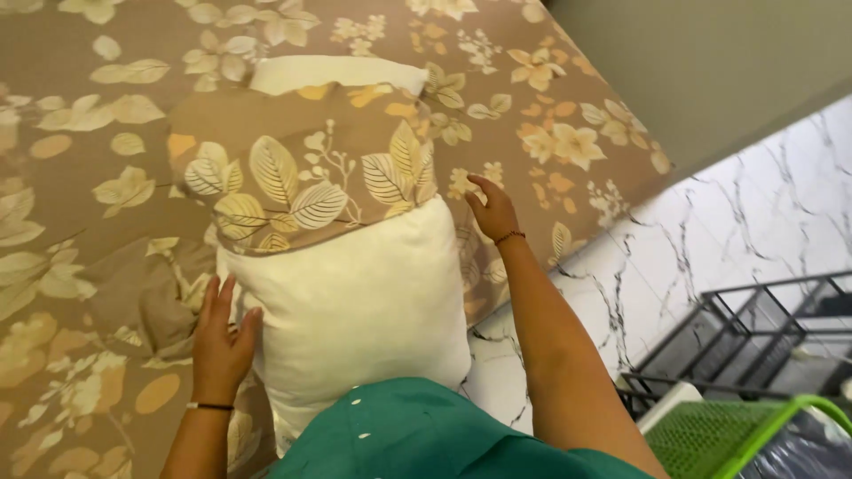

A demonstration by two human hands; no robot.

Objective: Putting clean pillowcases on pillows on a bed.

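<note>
The bed (80,53), spread with a brown leaf-print sheet, filled most of the view; on it lay a cream pillow (355,302), its far half already inside a matching leaf-print pillowcase (302,168), its near half bare, so the covering looked roughly half done; the left hand (222,341) rested flat and open against the pillow's left edge, gripping nothing; the right hand (493,211) touched the case's right corner, fingers loose, whether pinching cloth could not be told.
</note>
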